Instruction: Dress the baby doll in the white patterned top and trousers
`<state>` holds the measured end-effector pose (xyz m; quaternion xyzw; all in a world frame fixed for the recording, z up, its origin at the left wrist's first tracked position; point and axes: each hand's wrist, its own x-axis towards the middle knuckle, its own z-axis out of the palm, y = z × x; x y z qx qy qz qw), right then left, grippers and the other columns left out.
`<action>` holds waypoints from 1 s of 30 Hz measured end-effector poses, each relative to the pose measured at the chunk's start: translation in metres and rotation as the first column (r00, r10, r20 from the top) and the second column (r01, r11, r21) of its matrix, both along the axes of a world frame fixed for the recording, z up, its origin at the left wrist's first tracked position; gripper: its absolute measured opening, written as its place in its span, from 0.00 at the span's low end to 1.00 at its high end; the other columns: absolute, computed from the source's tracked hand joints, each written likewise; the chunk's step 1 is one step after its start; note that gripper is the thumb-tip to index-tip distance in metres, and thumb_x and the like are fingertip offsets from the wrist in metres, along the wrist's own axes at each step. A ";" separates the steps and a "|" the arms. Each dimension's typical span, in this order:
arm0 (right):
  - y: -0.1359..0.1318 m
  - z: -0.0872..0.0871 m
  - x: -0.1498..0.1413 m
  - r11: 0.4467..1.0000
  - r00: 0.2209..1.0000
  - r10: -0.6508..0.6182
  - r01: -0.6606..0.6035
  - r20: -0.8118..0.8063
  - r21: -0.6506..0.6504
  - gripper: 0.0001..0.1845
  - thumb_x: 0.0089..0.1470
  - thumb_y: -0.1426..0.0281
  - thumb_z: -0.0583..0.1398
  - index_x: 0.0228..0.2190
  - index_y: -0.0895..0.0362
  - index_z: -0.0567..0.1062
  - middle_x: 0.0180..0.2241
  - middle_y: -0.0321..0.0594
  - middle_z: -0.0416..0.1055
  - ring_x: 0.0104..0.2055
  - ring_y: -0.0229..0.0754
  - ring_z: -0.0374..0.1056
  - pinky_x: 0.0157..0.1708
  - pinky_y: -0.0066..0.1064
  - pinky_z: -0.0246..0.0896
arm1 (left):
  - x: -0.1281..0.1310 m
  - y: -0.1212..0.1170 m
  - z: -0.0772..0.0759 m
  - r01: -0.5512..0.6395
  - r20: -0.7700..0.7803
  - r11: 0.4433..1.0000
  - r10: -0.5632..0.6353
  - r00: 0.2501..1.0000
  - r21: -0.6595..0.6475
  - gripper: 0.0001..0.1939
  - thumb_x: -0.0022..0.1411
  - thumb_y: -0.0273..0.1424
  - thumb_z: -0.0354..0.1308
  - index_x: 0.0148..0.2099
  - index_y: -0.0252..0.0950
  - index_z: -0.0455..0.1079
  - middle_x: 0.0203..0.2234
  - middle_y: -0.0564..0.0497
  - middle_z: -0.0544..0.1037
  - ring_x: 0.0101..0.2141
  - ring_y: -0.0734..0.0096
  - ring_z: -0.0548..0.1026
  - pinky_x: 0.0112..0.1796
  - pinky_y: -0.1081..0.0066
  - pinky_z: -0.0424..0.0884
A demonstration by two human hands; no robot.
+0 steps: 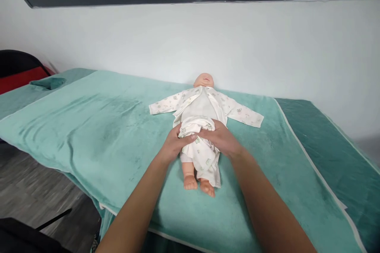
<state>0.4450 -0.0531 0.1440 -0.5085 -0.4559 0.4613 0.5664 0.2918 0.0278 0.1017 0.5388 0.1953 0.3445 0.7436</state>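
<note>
A baby doll (204,80) lies on its back on a teal towel (103,126), head toward the wall, bare feet toward me. It wears a white printed garment (202,106) with both sleeves spread out sideways. My left hand (175,144) and my right hand (221,138) meet at the doll's waist. Both have fingers curled around bunched white cloth of the garment there. The doll's legs stick out below my hands, partly covered by printed cloth.
The towel covers a table standing against a white wall. A darker green cover (341,158) shows at the right. A small folded teal cloth (49,83) lies far left, near a red and black chair (18,73). Grey floor is at lower left.
</note>
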 end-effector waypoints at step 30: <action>-0.005 0.023 0.011 0.927 0.638 0.371 -0.217 0.674 -0.305 0.07 0.44 0.69 0.65 0.31 0.54 0.78 0.34 0.35 0.78 0.38 0.43 0.72 0.32 0.27 0.60 | -0.061 -0.143 0.055 -0.323 -0.167 0.720 0.281 0.945 -0.614 0.13 0.50 0.36 0.72 0.38 0.37 0.76 0.34 0.49 0.79 0.34 0.70 0.75 0.34 0.74 0.71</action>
